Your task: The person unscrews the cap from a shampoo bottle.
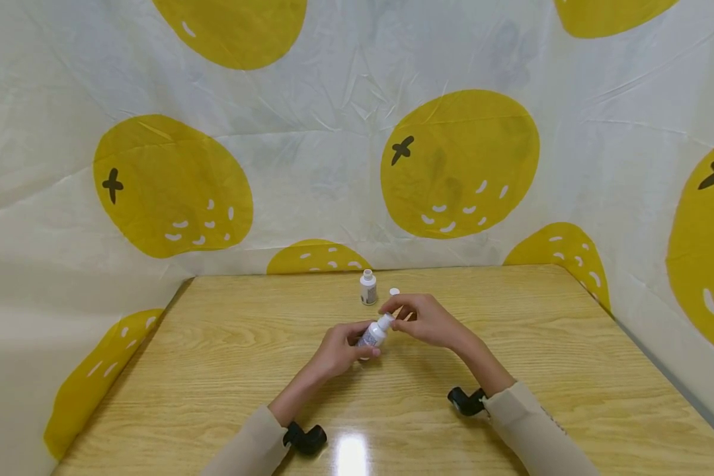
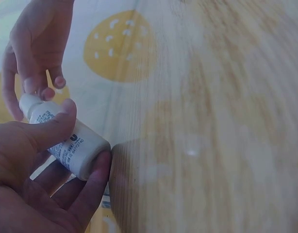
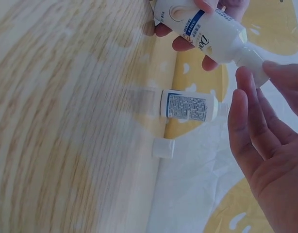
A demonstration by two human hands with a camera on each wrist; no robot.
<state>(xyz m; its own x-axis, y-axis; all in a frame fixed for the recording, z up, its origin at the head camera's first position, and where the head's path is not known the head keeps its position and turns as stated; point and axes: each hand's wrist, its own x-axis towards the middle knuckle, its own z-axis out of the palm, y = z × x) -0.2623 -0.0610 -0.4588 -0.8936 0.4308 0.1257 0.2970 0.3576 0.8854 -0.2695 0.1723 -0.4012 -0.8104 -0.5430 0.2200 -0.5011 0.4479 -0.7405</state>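
Observation:
My left hand grips a small white Dove bottle, thumb on one side and fingers round the other. The bottle is tilted above the table, its top end toward my right hand. At that end, my right thumb and fingertips pinch the white cap, which sits on the bottle's neck. Behind my hands a second white bottle stands upright with its neck uncovered. To its right lies a loose white cap, partly hidden by my right hand in the head view.
All this is on a light wooden table. A white cloth with yellow fruit prints hangs along the back and sides of the table. Black wrist cameras sit at both sleeves.

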